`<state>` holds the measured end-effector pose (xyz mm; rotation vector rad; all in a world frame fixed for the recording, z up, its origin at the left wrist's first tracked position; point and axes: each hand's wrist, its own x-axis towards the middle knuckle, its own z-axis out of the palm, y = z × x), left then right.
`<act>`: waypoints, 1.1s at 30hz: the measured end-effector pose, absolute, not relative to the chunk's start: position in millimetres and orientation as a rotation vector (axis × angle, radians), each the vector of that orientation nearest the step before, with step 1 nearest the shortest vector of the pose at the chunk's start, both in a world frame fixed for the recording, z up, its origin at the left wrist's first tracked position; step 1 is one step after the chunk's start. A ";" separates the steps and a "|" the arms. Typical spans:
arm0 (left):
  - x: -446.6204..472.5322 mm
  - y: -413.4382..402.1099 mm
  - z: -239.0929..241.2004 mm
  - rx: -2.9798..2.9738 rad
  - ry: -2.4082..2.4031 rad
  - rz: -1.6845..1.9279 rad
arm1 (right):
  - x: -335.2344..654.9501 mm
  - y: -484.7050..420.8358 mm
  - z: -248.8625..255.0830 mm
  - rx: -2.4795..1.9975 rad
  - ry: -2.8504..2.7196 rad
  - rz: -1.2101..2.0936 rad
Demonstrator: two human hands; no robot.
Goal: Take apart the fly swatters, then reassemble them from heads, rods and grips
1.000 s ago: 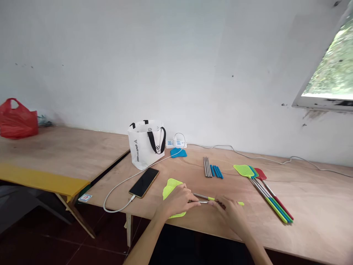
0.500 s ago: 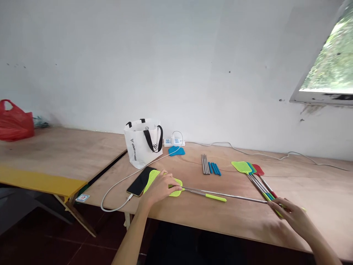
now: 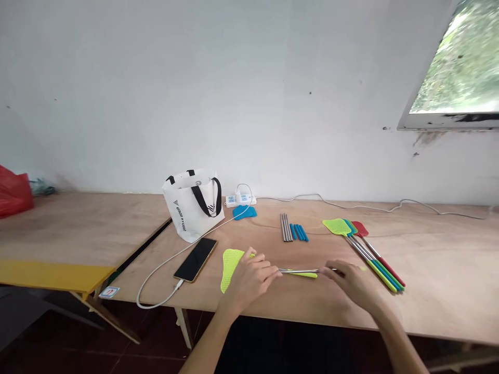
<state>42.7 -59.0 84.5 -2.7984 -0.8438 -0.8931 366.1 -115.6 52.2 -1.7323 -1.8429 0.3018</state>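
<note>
A lime-green fly swatter [image 3: 231, 261] with a telescopic metal rod lies near the front edge of the plywood table [image 3: 429, 280]. My left hand [image 3: 249, 278] is closed over the head end of the rod, beside the mesh head. My right hand [image 3: 349, 283] is closed on the handle end, close to the left hand, so the rod [image 3: 300, 270] between them is short. A second lime-green handle piece [image 3: 306, 275] shows just under the rod.
Finished swatters [image 3: 366, 249] in green, blue and red lie to the right. Metal rods [image 3: 286, 227] and blue handles [image 3: 299, 231] sit behind. A phone [image 3: 195, 258] on a cable, a white tote bag [image 3: 194, 203], a blue mesh head [image 3: 245, 212] and a power strip [image 3: 240, 198] are at the left.
The rod was pulled out long half a second ago, with my right hand far to the right. Now my right hand has come back left and the rod is short again.
</note>
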 end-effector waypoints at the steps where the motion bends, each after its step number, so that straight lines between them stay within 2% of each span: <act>1: 47.3 -60.7 82.0 -2.792 -0.823 -0.868 | 350.4 -112.0 51.0 -1.722 -1.875 0.325; 4: 53.3 -61.2 76.3 -2.796 -0.819 -0.833 | 314.3 -107.8 47.0 -1.696 -1.911 0.313; 10: 55.5 -56.7 65.2 -2.834 -0.858 -0.831 | 266.7 -110.1 39.9 -1.651 -1.873 0.059; 18: 52.2 -49.4 57.8 -2.999 -0.982 -0.731 | 256.3 -108.1 19.1 -1.662 -1.890 0.171; 26: 13.5 -31.3 71.1 -3.089 -1.032 -0.807 | 311.7 -98.4 31.7 -1.579 -1.850 0.127; 33: -25.0 -21.8 79.9 -3.019 -1.208 -0.862 | 372.8 -113.2 45.7 -1.704 -1.678 0.141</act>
